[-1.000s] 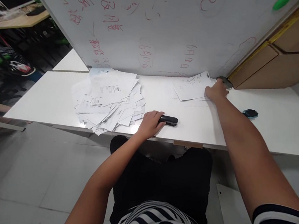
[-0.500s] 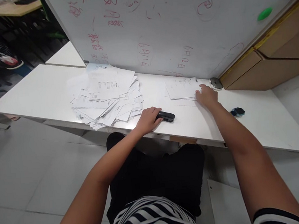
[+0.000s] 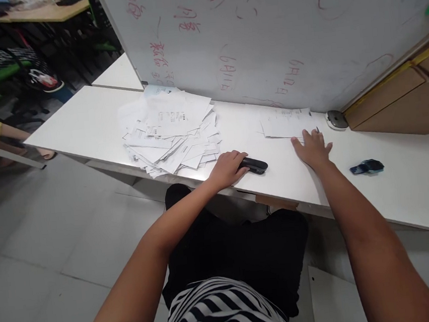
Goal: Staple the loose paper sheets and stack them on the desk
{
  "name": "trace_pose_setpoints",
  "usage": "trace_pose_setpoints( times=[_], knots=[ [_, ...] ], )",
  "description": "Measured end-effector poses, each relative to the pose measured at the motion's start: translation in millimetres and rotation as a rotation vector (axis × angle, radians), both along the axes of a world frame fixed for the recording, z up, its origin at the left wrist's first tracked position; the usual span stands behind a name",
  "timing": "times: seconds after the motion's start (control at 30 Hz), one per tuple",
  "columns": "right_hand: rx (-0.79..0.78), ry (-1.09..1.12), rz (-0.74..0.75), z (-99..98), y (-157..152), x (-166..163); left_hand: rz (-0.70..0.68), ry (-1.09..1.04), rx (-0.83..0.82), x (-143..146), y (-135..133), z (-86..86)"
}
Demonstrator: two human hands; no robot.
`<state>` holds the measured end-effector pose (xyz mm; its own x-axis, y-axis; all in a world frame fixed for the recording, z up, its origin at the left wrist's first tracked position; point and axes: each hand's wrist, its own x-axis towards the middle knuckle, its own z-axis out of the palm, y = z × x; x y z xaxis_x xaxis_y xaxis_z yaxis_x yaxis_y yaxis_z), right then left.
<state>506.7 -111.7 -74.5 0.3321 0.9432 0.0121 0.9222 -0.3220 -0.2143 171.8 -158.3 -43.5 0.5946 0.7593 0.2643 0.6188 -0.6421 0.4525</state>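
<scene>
Behind desk [image 3: 75, 116]: whiteboard [image 3: 263, 40] along its far edge, red handwriting on it.
Desk: long, white, papers and small items on top.
Box [image 3: 391, 103]: brown, at right, beside whiteboard.
Pile [image 3: 172, 119]: loose white papers, overlapping, uneven edges, left part of desk, some print visible.
Sheets [image 3: 282, 121]: white, printed, lying flat near whiteboard, right of pile, well apart from it.
Right hand [image 3: 314, 150]: fingers spread wide, tips at near right edge of sheets; cannot tell if touching.
Left hand [image 3: 228, 168]: fingers curled, holding left end of stapler [image 3: 256, 165].
Stapler: black, near desk's front edge, between pile and right hand.
Dark item [image 3: 369, 166]: blue-black, on desk, right of right hand.
Gadget [image 3: 336, 119]: grey top, just beside box.
</scene>
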Motion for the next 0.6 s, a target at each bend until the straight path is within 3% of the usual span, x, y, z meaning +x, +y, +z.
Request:
trace_pose_setpoints(
  times=[0.2, 0.33, 0.4, 0.53, 0.6],
  knots=[
    [0.098, 0.017, -0.025, 1.4, -3, -5, 0.001, -0.035, 0.033, 0, -8, 2.5],
    [0.226, 0.003, -0.039, 0.1, -8, -7, 0.062, -0.083, 0.128, -26, 8, 16.6],
    [0.256, 0.001, -0.030, -1.6, -8, -6, 0.211, -0.006, 0.119, -51, 35, 25.8],
    [0.291, 0.008, -0.033, -4.3, -6, -4, 0.701, 0.328, -0.051, -106, 102, 37.8],
    [0.303, 0.014, -0.046, -4.8, -6, -3, 0.800, 0.477, -0.184, -126, 124, 39.3]
  ],
)
